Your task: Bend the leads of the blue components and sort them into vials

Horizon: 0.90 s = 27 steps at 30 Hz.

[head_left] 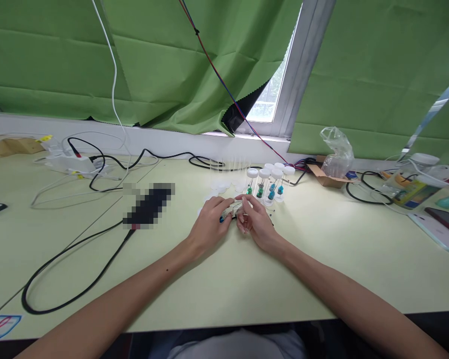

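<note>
My left hand [210, 220] and my right hand [259, 223] come together low over the table, fingertips almost touching. Both are closed in a pinch around something small, partly clear, with thin wire-like bits, too small to name. A tiny dark blue piece [221, 219] shows by the left fingers. Just behind the right hand stand several clear tubes with white caps; a green piece hangs on thin stems in one tube [261, 191], and a blue one in another tube [280, 189]. Uncapped clear tubes [224, 172] stand behind the left hand.
A pixelated dark device [149, 205] with a black cable lies left on the table. A white power strip [69, 162] and tangled cables sit at the back left. Toward the back right is a cardboard box [327, 175] holding a plastic bag; phones [443, 224] lie at far right.
</note>
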{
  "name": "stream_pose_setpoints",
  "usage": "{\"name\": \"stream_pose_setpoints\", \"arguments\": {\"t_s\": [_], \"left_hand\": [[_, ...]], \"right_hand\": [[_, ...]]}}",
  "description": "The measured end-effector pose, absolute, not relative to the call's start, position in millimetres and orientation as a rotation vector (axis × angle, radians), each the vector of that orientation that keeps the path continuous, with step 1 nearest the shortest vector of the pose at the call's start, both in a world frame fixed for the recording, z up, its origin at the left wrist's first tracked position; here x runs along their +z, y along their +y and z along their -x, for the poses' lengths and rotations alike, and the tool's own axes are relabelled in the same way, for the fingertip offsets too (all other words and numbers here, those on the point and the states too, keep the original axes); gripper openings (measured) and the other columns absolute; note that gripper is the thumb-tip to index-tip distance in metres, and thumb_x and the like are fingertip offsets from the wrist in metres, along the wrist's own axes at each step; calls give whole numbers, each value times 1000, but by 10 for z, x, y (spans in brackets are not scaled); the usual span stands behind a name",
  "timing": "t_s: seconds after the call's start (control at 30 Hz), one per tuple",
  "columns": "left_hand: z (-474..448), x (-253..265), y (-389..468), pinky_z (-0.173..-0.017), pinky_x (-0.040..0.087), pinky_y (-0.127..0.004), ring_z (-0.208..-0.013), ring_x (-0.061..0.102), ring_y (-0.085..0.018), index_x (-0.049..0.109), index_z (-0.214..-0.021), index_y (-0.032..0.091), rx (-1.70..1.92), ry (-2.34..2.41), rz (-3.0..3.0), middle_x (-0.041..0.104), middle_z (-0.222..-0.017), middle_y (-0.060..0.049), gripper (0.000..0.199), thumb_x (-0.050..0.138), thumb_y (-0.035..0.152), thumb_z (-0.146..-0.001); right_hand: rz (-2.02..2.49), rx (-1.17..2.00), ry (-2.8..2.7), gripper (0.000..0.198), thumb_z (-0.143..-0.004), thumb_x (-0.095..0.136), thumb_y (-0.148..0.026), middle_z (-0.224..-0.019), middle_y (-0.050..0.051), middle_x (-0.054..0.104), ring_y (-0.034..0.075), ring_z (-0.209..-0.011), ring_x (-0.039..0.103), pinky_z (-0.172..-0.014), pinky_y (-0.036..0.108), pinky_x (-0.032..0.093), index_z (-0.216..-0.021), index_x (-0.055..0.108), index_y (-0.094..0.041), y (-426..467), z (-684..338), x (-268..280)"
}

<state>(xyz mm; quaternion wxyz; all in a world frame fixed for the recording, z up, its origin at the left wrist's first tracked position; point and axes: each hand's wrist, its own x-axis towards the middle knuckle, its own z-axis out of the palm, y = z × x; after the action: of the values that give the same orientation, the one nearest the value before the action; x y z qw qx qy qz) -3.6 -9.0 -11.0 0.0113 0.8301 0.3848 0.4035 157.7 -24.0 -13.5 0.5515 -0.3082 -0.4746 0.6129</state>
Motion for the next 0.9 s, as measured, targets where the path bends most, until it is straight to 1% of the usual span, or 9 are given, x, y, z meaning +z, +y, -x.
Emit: {"name": "stream_pose_setpoints", "arguments": {"t_s": [0.23,0.57,0.73,0.9], "left_hand": [[32,-94,-87,-84,52,-35,-98,63,-20,65,-117,20,1258,1199,-2573,69,-106,-6,32,55,13,-88],[24,-71,-83,-88,52,-36,-100,63,-20,65,-117,20,1269,1179,-2540,69,-109,-7,32,54,13,-88],[27,-64,-87,-85,52,-35,-96,63,-20,65,-117,19,1265,1187,-2531,69,-106,-6,32,55,13,-87],[35,-74,-75,-86,52,-35,-99,63,-20,64,-118,19,1261,1183,-2541,69,-107,-7,31,54,14,-88]], "right_hand": [[742,1446,-1114,38,-85,63,-58,-55,-9,46,9,-41,47,-38,19,30,-104,57,-25,-247,-1575,-111],[715,1489,-1098,40,-83,67,-54,-59,-7,49,9,-43,47,-40,21,29,-108,58,-25,-254,-1593,-68],[706,1506,-1103,39,-85,67,-53,-60,-7,50,9,-44,47,-40,21,28,-110,58,-25,-256,-1603,-75],[705,1522,-1092,37,-85,67,-51,-59,-7,48,8,-44,46,-41,21,29,-109,58,-25,-272,-1599,-49]]}}
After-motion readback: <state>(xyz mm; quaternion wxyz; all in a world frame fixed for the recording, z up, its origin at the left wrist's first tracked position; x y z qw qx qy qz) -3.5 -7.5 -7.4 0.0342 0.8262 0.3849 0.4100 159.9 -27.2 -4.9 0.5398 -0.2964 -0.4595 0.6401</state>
